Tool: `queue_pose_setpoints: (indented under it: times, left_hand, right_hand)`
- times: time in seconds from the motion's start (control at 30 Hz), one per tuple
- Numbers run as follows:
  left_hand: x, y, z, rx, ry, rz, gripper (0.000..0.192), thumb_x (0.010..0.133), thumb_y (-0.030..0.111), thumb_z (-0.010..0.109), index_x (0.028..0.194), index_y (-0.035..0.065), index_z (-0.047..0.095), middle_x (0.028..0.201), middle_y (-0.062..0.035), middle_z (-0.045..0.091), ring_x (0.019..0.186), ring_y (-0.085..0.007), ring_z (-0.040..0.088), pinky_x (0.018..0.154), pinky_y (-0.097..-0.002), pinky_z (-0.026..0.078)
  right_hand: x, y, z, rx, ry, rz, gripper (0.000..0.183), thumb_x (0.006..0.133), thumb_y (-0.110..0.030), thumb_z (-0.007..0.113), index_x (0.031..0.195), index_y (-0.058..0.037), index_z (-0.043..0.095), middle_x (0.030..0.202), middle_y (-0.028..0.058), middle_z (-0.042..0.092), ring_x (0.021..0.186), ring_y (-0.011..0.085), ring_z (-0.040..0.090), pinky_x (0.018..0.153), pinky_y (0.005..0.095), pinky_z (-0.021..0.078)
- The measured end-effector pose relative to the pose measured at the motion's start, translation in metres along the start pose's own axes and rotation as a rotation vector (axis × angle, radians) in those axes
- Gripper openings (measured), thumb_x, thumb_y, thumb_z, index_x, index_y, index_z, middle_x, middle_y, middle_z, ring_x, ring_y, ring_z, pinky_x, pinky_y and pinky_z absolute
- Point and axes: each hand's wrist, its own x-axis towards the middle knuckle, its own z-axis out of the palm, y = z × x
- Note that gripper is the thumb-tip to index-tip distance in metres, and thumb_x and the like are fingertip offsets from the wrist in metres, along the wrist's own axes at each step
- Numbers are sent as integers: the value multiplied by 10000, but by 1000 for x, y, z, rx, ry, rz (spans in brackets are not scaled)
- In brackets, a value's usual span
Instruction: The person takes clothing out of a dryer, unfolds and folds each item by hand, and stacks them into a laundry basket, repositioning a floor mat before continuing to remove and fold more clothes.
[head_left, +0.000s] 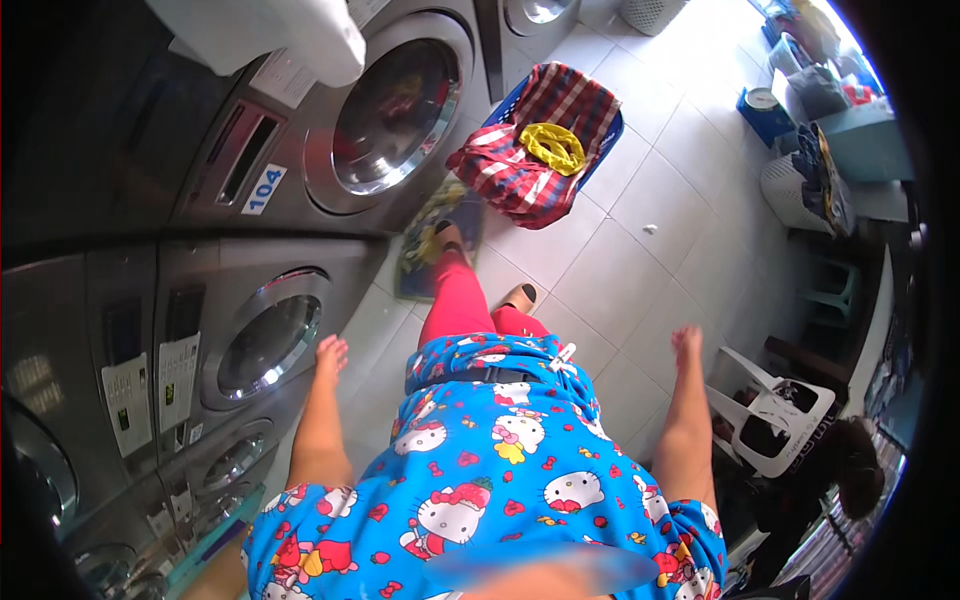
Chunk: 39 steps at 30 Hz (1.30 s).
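My left hand (330, 355) hangs at my side, empty, with its fingers loosely spread. It is nearest to a front-loading machine (270, 349) with a round glass door. On the other side my right hand (686, 343) is held out over the tiled floor; it is blurred, and I see nothing in it. Ahead of my feet stands a blue plastic laundry basket (616, 133). Red plaid cloth (517, 184) drapes over it, and a yellow gathered cloth band (553, 148) lies on top. Reddish laundry shows behind the glass door of another machine (397, 116).
A floor mat (439, 244) lies under one of my feet. White plastic chair (784, 427) and a seated or bent person (817, 480), partly hidden in shadow, are at the right. Farther up stand a white basket of clothes (787, 191) and a blue container (763, 116).
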Motion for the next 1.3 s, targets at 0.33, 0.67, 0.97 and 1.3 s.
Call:
queue_pose_setpoints:
  times: [0.33,0.67,0.97,1.3]
  left_hand:
    - [-56,-72,16,191,-215,-19,333,814,189,483,1138,122,442,1085,-57,545,957,-166,525,752,-354,407]
    - [-123,-83,23,-271,-73,339,297,840,217,471,1120,120,458,1054,-13,558,934,-111,525,732,-272,396]
    - [-210,-381,-2,-769,55,-174,365,813,337,481,1136,170,443,1069,-22,547,972,-153,515,767,-349,396]
    - [-213,-374,-19,-1132,563,-153,437,825,293,446,1218,113,381,1175,-70,492,1090,-194,453,882,-370,340]
  right_hand:
    - [-91,-201,201,-614,-745,-679,272,836,-166,408,1077,-96,513,823,24,580,693,100,499,578,226,403]
    - [-48,110,-56,-755,-1048,-353,126,770,-211,468,703,-111,505,596,69,522,478,206,501,408,303,393]
    - [-120,88,136,-711,-929,68,156,752,-237,501,854,-131,551,747,69,557,643,197,551,468,321,423]
    - [-272,-39,408,-928,-1300,-329,227,830,-240,493,1015,-109,482,767,56,564,581,136,535,467,241,407]
